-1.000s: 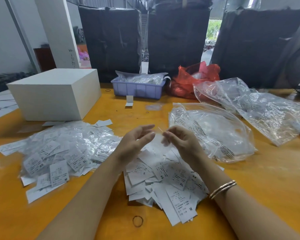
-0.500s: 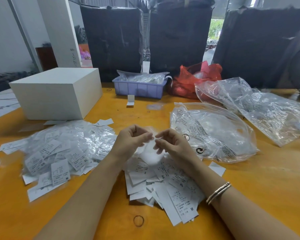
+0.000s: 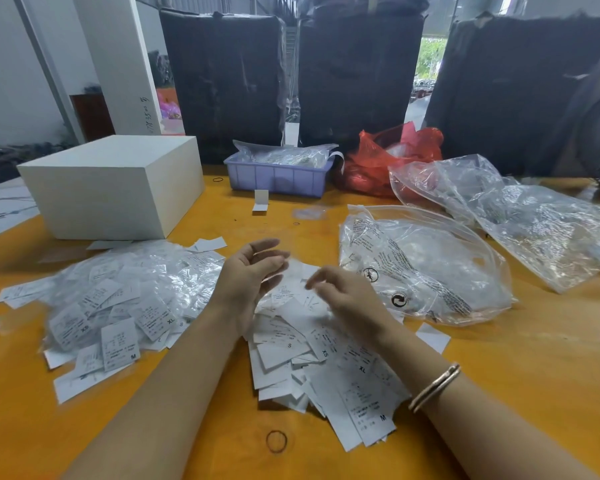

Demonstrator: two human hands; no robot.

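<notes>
My left hand (image 3: 248,275) is raised palm-up over the middle of the orange table (image 3: 534,368). Its thumb and fingers loosely hold a small clear bag (image 3: 284,271), which is blurred. My right hand (image 3: 347,299), with a bangle on the wrist, hovers just to the right. Its fingers curl loosely down over a heap of loose white size labels (image 3: 326,362) and hold nothing I can see. A second heap of labels in clear sleeves (image 3: 118,299) lies to the left.
A white box (image 3: 115,185) stands at the back left and a lilac tray (image 3: 278,174) behind the hands. A red bag (image 3: 378,161) and large clear plastic bags (image 3: 430,268) fill the right. A rubber band (image 3: 276,441) lies near the front edge.
My hands have drawn apart. The left one has lifted and turned its palm up with the clear bag, while the right one has let go and dropped toward the loose labels.
</notes>
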